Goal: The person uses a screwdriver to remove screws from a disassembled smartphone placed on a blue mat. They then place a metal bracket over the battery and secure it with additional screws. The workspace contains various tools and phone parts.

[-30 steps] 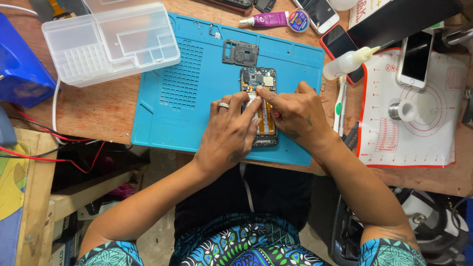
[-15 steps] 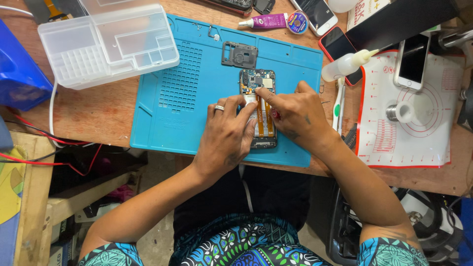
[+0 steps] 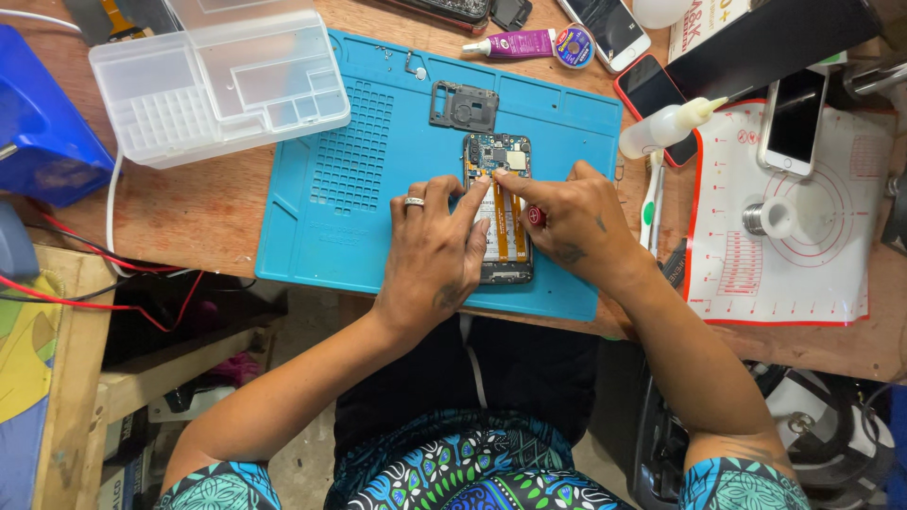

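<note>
An opened phone (image 3: 502,203) lies back-up on the blue work mat (image 3: 378,179), its circuit board and orange flex cables exposed. My left hand (image 3: 436,255), with a ring on one finger, rests on the phone's left side, its fingertip touching the upper middle of the board. My right hand (image 3: 567,227) presses from the right, fingertips meeting the left ones near the top of the battery area. A small red-tipped tool (image 3: 536,216) shows under the right fingers. A dark removed cover plate (image 3: 463,106) lies on the mat just above the phone.
A clear plastic parts box (image 3: 217,76) sits at the upper left. A squeeze bottle (image 3: 666,127), a glue tube (image 3: 515,44), several other phones (image 3: 795,118) and a white silicone mat (image 3: 784,227) lie to the right. A blue bin (image 3: 42,132) and red wires (image 3: 104,302) are on the left.
Both hands stay on the phone. The fingertips have shifted slightly up toward the board's top edge; the view has drifted a little.
</note>
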